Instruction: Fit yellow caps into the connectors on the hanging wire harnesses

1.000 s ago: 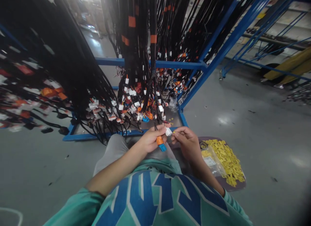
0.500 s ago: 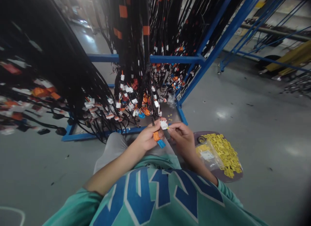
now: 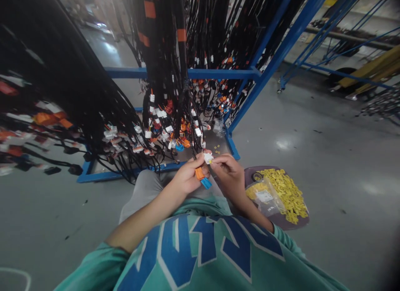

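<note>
My left hand (image 3: 186,177) is closed round the ends of a black wire bundle. Between its thumb and fingers sits a white connector (image 3: 208,158); an orange connector (image 3: 199,173) and a blue connector (image 3: 206,183) stick out below the thumb. My right hand (image 3: 229,174) pinches at the white connector's right end, where a small yellow piece (image 3: 211,161) shows at the fingertips, touching the connector. How deep the yellow piece sits in it I cannot tell.
Dense black wire harnesses (image 3: 161,41) with many-coloured connectors hang on a blue metal rack (image 3: 218,74) ahead. By my right forearm, a dark tray or stool top (image 3: 295,225) bears a heap of yellow pieces (image 3: 286,191) and a clear plastic bag (image 3: 270,201).
The view has shifted slightly. My right fingertips stay at the white connector's end, a little closer in, and the connector has turned slightly in my left hand.
</note>
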### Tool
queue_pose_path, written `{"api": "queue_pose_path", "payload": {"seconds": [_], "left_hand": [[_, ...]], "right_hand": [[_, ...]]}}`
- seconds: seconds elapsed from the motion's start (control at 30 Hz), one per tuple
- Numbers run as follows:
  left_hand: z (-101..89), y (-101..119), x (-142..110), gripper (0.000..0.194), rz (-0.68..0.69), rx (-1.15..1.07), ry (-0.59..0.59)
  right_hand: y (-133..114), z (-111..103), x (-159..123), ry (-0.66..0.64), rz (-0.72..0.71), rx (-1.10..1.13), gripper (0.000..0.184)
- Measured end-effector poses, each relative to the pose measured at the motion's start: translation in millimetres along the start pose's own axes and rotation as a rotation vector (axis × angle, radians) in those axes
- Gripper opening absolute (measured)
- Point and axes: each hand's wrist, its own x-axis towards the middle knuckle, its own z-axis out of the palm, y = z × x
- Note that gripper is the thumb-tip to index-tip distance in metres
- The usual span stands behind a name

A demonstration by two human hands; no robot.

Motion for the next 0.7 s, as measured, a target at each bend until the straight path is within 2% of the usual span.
{"api": "queue_pose_path", "payload": {"seconds": [0.27,0.43,0.7], "left_hand": [[-5.5,0.5,0.5,0.009,0.040,0.020,-0.053],[-6.8,3.0,-1.8,0.019,0.044,0.040,-0.083],[-5.0,3.4,-1.8,0.011,0.025,0.026,-0.050]], "right_hand": [[-0.5,-1.3,0.8,0.003,-0.042,-0.052,0.006],[1.8,-4.1,1.1,-0.014,-0.073,-0.065,0.006],[4.3,-5.9,0.9,-0.028,-0.100,-0.079,0.007]]}}
